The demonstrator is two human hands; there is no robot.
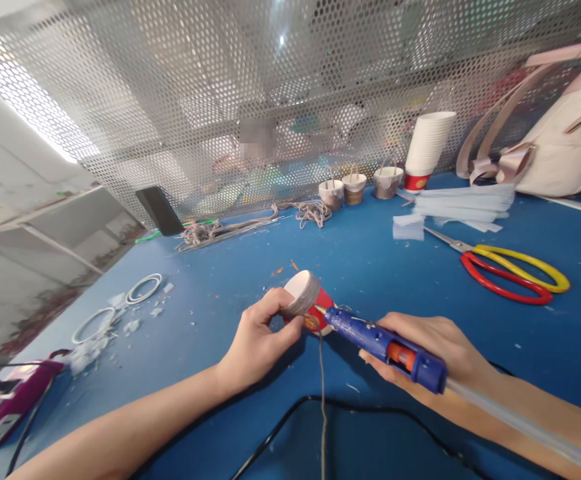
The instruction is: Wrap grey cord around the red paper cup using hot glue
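Pinching a cup (327, 298) in the left hand (264, 331), well in from the far edge of the bench (205, 333), and gripping a glue gun (363, 331) in the right hand (440, 338). Best to run the nozzle (321, 309) lightly beside the yarn (323, 393), well clear of skin.

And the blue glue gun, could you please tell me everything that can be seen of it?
The glue gun has a blue, plastic-looking body with pale marks, a side opening showing an orange-red part, and a narrow, metal-looking tip. A long, translucent stick extends from its back end. The right hand holds it above the table, hiding any handle. Its tip points at the paper cup; whether they touch, I cannot tell.
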